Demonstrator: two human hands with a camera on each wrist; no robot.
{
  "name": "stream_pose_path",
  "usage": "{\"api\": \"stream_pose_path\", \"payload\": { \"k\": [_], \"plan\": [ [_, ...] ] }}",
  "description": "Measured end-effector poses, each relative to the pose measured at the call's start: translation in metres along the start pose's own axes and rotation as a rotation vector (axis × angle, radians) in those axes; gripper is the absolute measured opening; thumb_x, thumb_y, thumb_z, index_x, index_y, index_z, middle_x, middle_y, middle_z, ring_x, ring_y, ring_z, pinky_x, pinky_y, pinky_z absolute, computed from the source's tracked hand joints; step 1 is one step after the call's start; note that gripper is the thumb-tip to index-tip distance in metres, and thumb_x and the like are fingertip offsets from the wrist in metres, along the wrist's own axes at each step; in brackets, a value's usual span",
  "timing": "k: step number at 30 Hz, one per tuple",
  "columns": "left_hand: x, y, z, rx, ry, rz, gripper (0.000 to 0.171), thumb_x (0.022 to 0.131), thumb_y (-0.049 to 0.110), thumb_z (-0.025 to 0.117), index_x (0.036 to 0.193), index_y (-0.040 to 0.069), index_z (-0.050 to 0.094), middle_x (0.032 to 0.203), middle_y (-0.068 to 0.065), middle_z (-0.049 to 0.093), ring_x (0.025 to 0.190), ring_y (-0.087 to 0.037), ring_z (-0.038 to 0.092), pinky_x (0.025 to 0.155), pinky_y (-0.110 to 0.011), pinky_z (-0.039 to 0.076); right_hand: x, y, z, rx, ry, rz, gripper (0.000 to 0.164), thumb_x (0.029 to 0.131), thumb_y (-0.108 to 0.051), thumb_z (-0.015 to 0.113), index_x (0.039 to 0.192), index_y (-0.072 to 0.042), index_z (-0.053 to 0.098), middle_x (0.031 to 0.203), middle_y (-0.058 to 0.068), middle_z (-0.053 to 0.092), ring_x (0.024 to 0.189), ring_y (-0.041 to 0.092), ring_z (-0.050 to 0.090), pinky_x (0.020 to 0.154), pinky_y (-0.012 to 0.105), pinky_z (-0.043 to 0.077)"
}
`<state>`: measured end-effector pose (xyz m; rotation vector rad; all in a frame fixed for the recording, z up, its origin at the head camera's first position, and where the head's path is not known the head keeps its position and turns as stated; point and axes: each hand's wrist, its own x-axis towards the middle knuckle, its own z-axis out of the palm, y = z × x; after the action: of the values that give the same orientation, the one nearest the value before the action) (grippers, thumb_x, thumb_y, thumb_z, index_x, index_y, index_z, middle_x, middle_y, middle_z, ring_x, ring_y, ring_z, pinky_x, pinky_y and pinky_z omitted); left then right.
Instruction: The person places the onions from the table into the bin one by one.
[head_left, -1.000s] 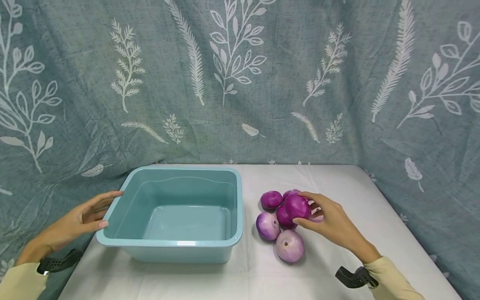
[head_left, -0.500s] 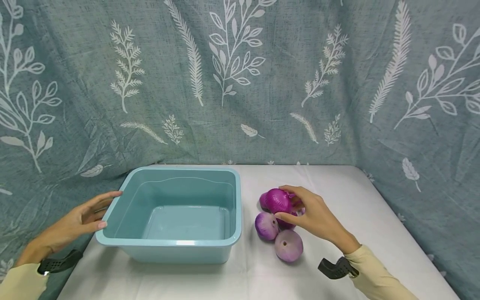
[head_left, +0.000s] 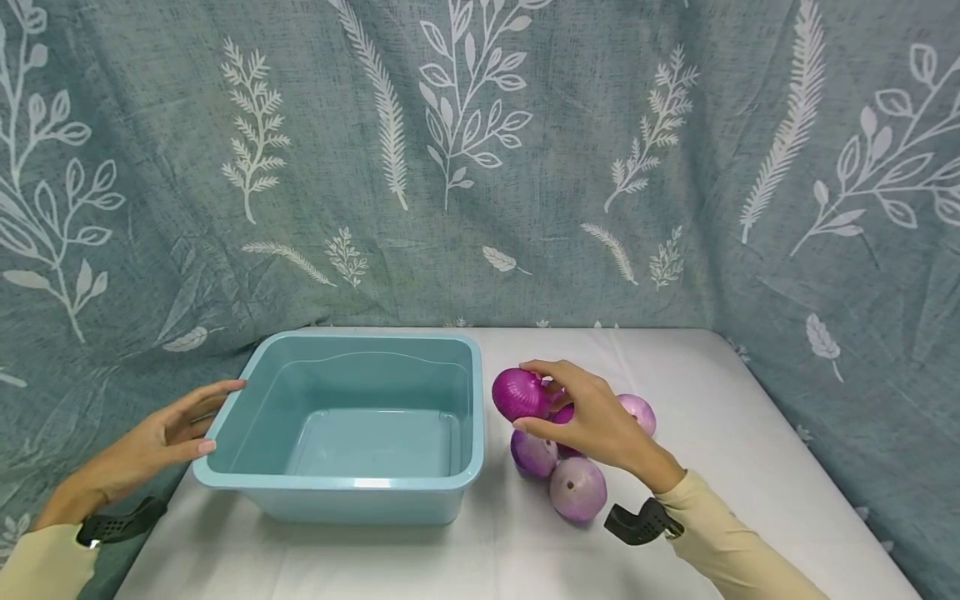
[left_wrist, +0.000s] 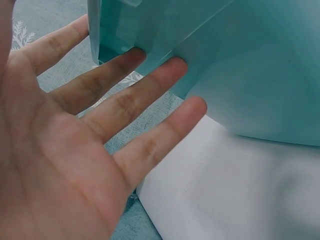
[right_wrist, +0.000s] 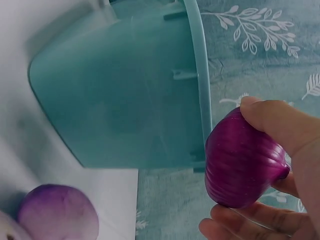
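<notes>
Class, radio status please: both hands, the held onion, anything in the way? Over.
Right hand gripping purple onion, off table. Left hand outstretched at teal basin's left rim. Possible obstacle: basin's right wall, between onion and interior.

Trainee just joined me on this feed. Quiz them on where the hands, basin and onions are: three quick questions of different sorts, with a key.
1. Seen from the head view, which side of the basin is the left hand at?
2. True or false: the right hand holds nothing.
3. In the head view, the loose onions lie: A) inside the basin, B) right of the basin, C) left of the basin.

Key: 1. The left side. 2. False: it holds a purple onion. 3. B.
</notes>
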<state>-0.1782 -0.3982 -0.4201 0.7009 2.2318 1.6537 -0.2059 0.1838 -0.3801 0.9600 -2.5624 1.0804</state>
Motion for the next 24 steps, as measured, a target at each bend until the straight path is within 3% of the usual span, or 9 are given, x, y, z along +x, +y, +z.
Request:
{"api": "stream_pose_path", "payload": {
  "k": [5, 14, 24],
  "plan": [
    [0.0, 0.002, 0.001, 0.006, -0.001, 0.001, 0.072, 0.106, -0.008, 0.045, 0.167, 0.012, 0.012, 0.164, 0.015, 0.023, 0.137, 0.007, 0.041, 0.099, -0.026, 0.051, 0.008, -0.011, 0.005, 0.04, -0.006, -0.016, 0.068, 0.083, -0.04, 0.088, 0.141, -0.02, 0.06, 0.119, -0.005, 0.066, 0.089, 0.013, 0.07, 0.073, 0.04, 0.062],
    [0.0, 0.0, 0.0, -0.001, -0.001, 0.007, 0.072, 0.106, -0.008, 0.045, 0.167, 0.012, 0.011, 0.164, 0.014, 0.023, 0.137, 0.006, 0.042, 0.099, -0.028, 0.052, 0.022, -0.031, 0.016, 0.05, -0.037, -0.035, 0.07, 0.082, -0.047, 0.088, 0.142, -0.025, 0.06, 0.118, -0.01, 0.065, 0.091, 0.009, 0.067, 0.074, 0.03, 0.059],
    [0.0, -0.005, -0.002, -0.02, -0.014, 0.023, 0.074, 0.105, -0.01, 0.045, 0.167, 0.011, 0.01, 0.164, 0.015, 0.023, 0.138, 0.005, 0.042, 0.099, -0.03, 0.053, 0.032, -0.043, 0.035, 0.081, -0.079, -0.067, 0.074, 0.079, -0.048, 0.089, 0.141, -0.021, 0.06, 0.121, -0.012, 0.064, 0.097, 0.009, 0.066, 0.085, 0.03, 0.058]
  ]
}}
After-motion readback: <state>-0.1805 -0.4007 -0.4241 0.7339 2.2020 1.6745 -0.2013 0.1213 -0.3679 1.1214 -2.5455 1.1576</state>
